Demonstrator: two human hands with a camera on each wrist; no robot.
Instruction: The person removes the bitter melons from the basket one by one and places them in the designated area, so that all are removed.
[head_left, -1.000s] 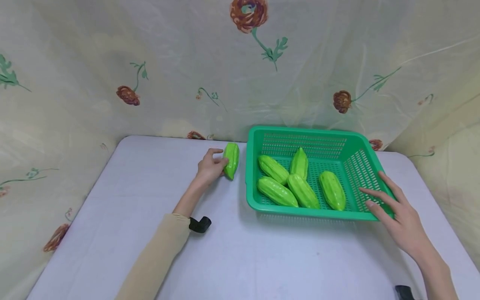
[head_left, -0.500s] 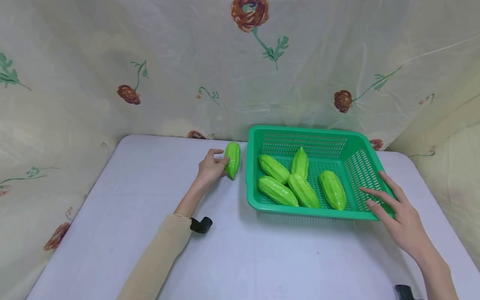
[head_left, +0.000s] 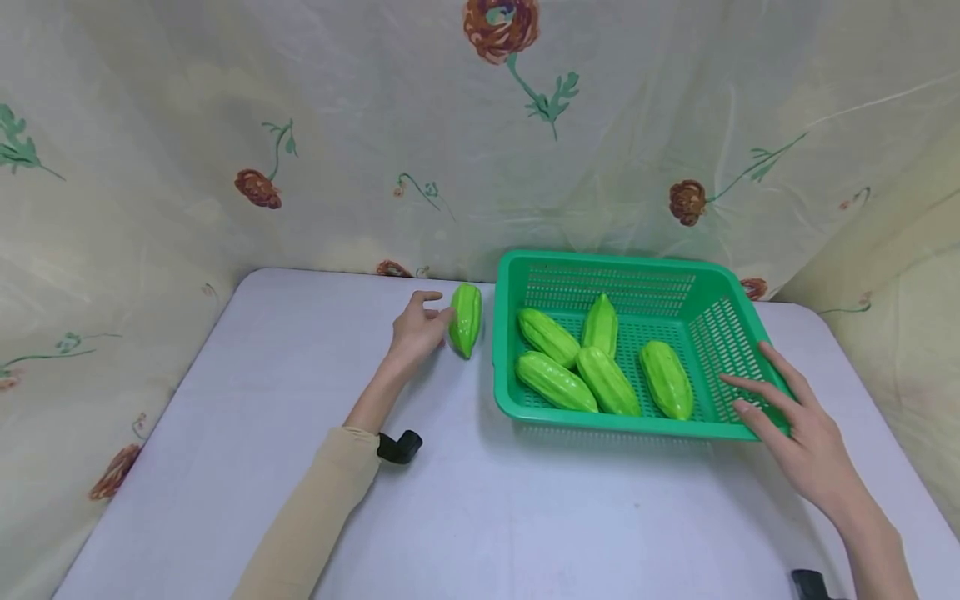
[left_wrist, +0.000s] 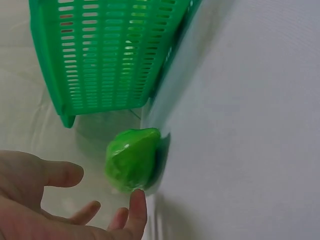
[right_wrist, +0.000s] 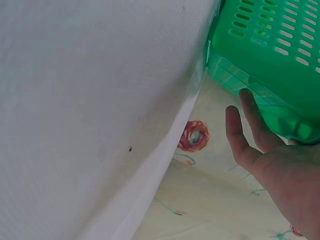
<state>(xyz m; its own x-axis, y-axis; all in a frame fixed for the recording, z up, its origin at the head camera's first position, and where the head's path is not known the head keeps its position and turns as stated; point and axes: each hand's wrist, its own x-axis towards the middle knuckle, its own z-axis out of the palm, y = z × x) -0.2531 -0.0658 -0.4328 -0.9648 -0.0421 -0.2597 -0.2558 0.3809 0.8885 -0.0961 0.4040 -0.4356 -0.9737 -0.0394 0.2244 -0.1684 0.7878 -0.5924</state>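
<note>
A glossy green star fruit (head_left: 466, 320) with lengthwise ridges lies on the table, just left of a green plastic basket (head_left: 637, 425). Beside that fruit is my left hand (head_left: 420, 331), fingers loosely extended. In the left wrist view the thumb stands apart from the star fruit (left_wrist: 131, 159), and one fingertip is right at its near end. Several similar star fruits (head_left: 665, 379) lie inside the basket. My right hand (head_left: 806, 442) rests at the basket's right front corner, its thumb and index finger reaching over the rim. Two more fingers extend outside the basket wall (right_wrist: 280, 65) in the right wrist view.
A white cloth covers the table (head_left: 525, 517). Floral curtain (head_left: 337, 167) hangs close behind the table's back edge and along both sides. A black wrist camera (head_left: 400, 447) sits on the left wrist.
My left hand has drawn slightly left from the star fruit, its fingers loosening. The fruit stays in place beside the basket, and the right hand has not visibly moved.
</note>
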